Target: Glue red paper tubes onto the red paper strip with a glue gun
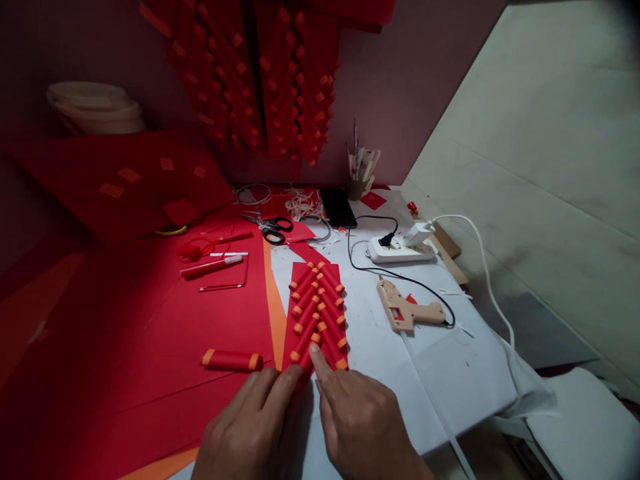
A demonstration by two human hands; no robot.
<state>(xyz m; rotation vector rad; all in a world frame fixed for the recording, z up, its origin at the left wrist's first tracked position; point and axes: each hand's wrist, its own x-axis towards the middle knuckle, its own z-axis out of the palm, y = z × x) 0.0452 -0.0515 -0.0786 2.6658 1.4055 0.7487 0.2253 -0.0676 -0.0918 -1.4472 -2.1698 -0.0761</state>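
A red card strip (pixel 290 320) lies on the table with two slanting columns of red paper rolls (pixel 309 307), each roll banded orange at its ends. Over the strip's near end, my left hand (pixel 250 420) is closed, its fingertips on a red roll at the bottom. My right hand (pixel 363 413) comes in from the other side, its index fingertip pressed on the orange end of a low roll and its other fingers curled. Between the two hands, the lowest rolls are partly hidden. Left of the strip lies a loose group of red paper rolls (pixel 231 360) with orange ends.
A beige glue gun (pixel 407 307) lies at right, its cord near a white power strip (pixel 403 250). Black-handled scissors (pixel 273 228), a phone (pixel 339 207), a red pen (pixel 211 267) and a pen cup (pixel 357 187) are farther back. Red firecracker-like decorations (pixel 295 87) hang behind.
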